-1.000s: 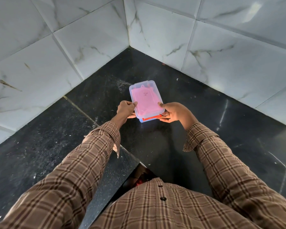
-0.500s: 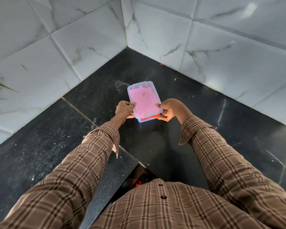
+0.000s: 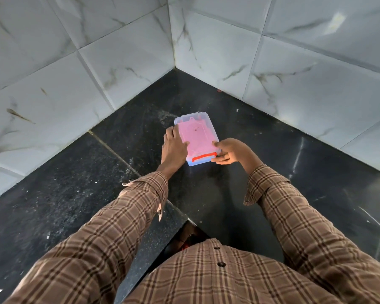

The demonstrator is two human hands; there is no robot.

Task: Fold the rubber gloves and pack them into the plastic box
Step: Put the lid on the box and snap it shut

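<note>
Plaid sleeves [image 3: 127,218] reach from 6 o'clock over black bench [image 3: 228,205]; right hand [image 3: 230,151] grips plastic box [image 3: 196,139] at near-right corner, thumb on lid, fingers curled under edge by red latch [image 3: 204,156]; left hand [image 3: 174,145] flat, fingers straight, pressing lid's left side; pink rubber gloves [image 3: 198,137] inside closed box; marble-tile wall corner [image 3: 173,40] at 12 o'clock

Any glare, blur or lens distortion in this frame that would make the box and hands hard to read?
Head view: wide-angle bending curves the wall tiles; soft glare on the upper right tile and streaks on the black counter; plastic box, left hand and right hand are sharp and evenly lit.
</note>
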